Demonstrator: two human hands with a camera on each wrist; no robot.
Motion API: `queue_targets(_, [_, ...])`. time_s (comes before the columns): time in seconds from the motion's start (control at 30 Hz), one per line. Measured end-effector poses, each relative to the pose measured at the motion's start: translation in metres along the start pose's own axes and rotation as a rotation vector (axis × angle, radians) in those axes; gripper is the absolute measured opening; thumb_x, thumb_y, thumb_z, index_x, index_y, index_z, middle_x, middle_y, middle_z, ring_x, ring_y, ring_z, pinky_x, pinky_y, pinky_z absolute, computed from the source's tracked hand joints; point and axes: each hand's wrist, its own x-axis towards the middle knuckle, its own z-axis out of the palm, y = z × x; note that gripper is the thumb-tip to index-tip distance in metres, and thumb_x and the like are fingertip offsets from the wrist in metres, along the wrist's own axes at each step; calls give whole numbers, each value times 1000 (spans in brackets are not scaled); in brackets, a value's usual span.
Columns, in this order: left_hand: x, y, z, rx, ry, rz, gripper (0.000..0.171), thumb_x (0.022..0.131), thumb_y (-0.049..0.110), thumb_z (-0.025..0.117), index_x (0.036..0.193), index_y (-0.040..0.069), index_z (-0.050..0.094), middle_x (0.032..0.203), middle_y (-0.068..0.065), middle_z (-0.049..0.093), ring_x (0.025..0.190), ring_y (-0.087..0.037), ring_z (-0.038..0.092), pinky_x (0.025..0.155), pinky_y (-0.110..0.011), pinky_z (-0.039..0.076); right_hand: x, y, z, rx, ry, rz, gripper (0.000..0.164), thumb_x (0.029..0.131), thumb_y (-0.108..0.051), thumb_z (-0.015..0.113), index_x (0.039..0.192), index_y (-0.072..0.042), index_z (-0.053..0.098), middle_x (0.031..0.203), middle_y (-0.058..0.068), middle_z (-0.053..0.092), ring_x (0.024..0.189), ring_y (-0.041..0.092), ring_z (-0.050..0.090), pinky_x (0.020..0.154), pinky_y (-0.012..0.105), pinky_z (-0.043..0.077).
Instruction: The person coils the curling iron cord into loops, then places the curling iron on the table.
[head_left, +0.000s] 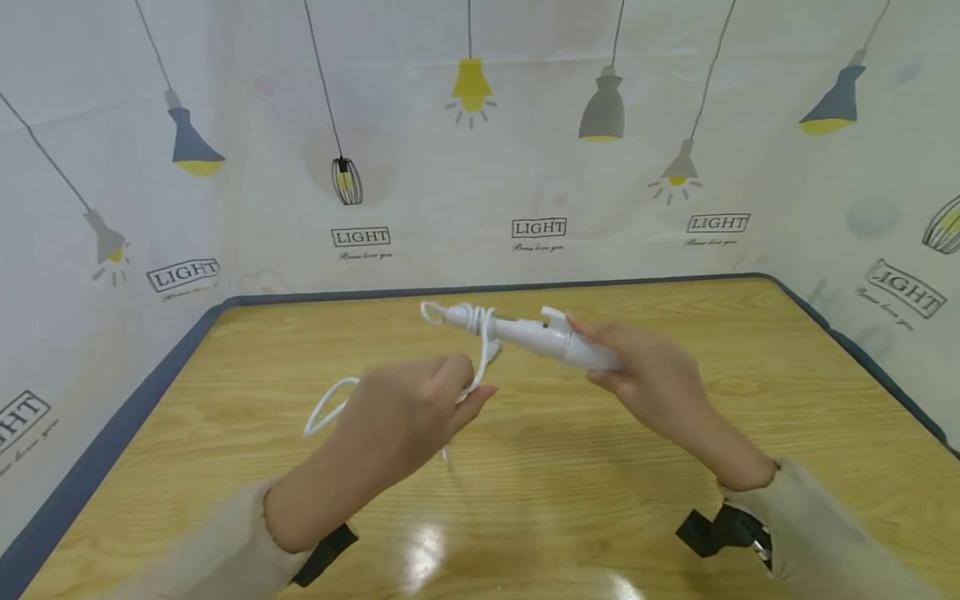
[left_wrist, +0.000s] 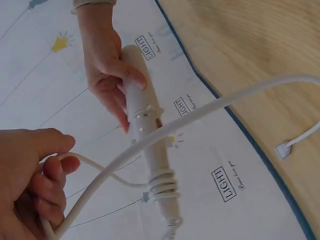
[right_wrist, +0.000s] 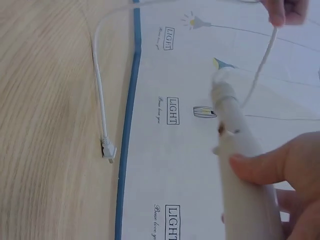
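My right hand grips a white curling iron by its thick end, tilted in the air above the table. A small lever sticks up from its middle. Several turns of white power cord are wound around its thin end. To the left, my left hand pinches the cord between curled fingers and thumb. A loose loop of cord hangs beyond this hand. In the right wrist view, the plug dangles at the cord's end.
Below lies a wood-grain table with a dark blue edge. A pale wall covering printed with lamps and the word LIGHT rises behind it and at both sides. Dark straps sit at both wrists.
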Motion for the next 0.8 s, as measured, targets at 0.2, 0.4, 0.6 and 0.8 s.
queue_targets(0.2, [-17, 12, 10, -244, -36, -138, 13, 85, 8, 62, 96, 1, 62, 70, 1, 56, 50, -4, 44, 43, -15, 36, 3, 1, -6, 114, 191, 73, 67, 67, 2, 78, 128, -14, 55, 114, 14, 61, 93, 33, 60, 67, 49, 49])
queue_targets(0.4, [-25, 18, 28, -606, -149, -276, 30, 93, 3, 52, 123, -3, 51, 72, 1, 51, 52, 0, 47, 48, -11, 40, 5, -3, -13, 222, 269, 99, 66, 69, 6, 76, 128, -12, 55, 114, 15, 61, 95, 32, 58, 73, 51, 47])
queue_targets(0.6, [-31, 7, 46, -932, -302, -483, 30, 101, 15, 35, 129, 10, 45, 65, 1, 49, 52, -6, 52, 47, -24, 45, 3, -8, -21, 307, 304, 113, 67, 69, 9, 75, 129, -14, 55, 116, 12, 60, 99, 26, 55, 74, 46, 45])
queue_targets(0.8, [-37, -6, 68, -1313, -413, -442, 34, 103, 17, 27, 108, 0, 55, 74, -8, 53, 71, -25, 57, 67, -36, 48, 2, -13, -28, 449, 269, 143, 67, 71, 11, 72, 130, -15, 53, 121, 10, 58, 101, 16, 51, 77, 22, 41])
